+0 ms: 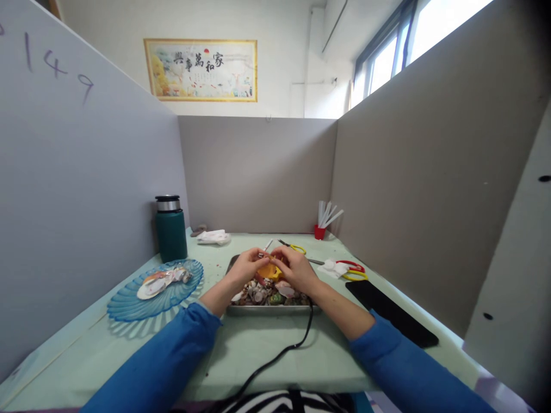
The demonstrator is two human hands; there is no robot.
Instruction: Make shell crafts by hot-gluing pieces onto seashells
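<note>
My left hand point(248, 265) and right hand point(298, 268) come together at the fingertips over the metal tray point(273, 310) of shells point(259, 295), the orange-yellow piece point(269, 271) showing between them, though I cannot tell whether either grips it.

Craft wkshp, desk point(336, 355) w/ partitions point(258, 172), shells point(258, 296), scissors point(355, 279)

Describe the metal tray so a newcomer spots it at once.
Start with the pale green table. Near its middle, right of the blue plate, the metal tray lies below the left hand and right hand. Unlike the rounded, ribbed plate, it has a straight metal front rim and a heap of small shells.
</note>
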